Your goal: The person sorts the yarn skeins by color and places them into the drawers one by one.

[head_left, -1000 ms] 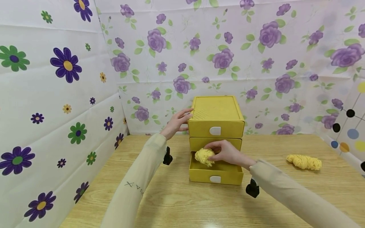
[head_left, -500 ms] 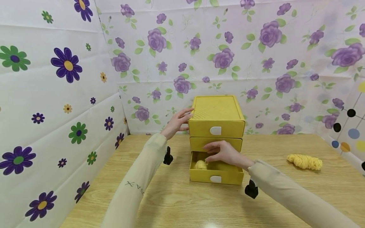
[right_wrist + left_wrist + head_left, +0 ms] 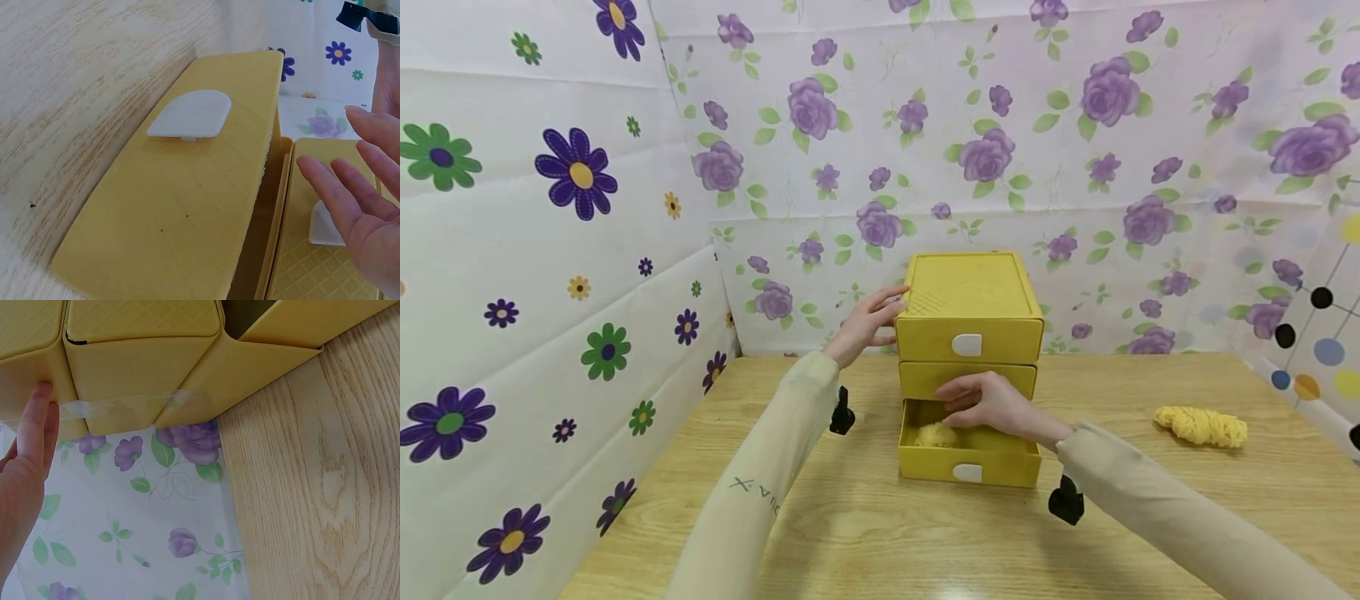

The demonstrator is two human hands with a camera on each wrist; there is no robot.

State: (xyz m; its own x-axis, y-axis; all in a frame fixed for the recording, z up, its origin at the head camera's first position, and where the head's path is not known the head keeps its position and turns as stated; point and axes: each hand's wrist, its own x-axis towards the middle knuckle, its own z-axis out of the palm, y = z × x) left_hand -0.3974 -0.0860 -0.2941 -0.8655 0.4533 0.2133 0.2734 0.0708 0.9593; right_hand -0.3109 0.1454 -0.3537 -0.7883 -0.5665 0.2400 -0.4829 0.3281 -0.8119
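A yellow drawer cabinet point(image 3: 973, 283) with three drawers stands on the table, its bottom drawer point(image 3: 925, 463) pulled out. Inside that drawer, at the left, lies a ball of yellow yarn point(image 3: 936, 436), partly hidden by the drawer front. Just above it hovers my right hand point(image 3: 992, 404), fingers loosely bent with nothing between them. The right wrist view shows the same hand point(image 3: 369, 219) spread in front of the upper drawers. My left hand point(image 3: 863, 328) rests straight fingers point(image 3: 36, 419) on the cabinet's left side, near its top.
A twisted skein of yellow yarn point(image 3: 1201, 427) lies on the wooden table point(image 3: 850, 533) to the right. White drawer tabs point(image 3: 967, 472) stick out from the fronts. Flower-printed sheets point(image 3: 820, 183) wall off the back and left.
My right hand has let go of the yarn ball, which dropped from above the drawer into it and then shifted slightly right. My left hand stays where it was.
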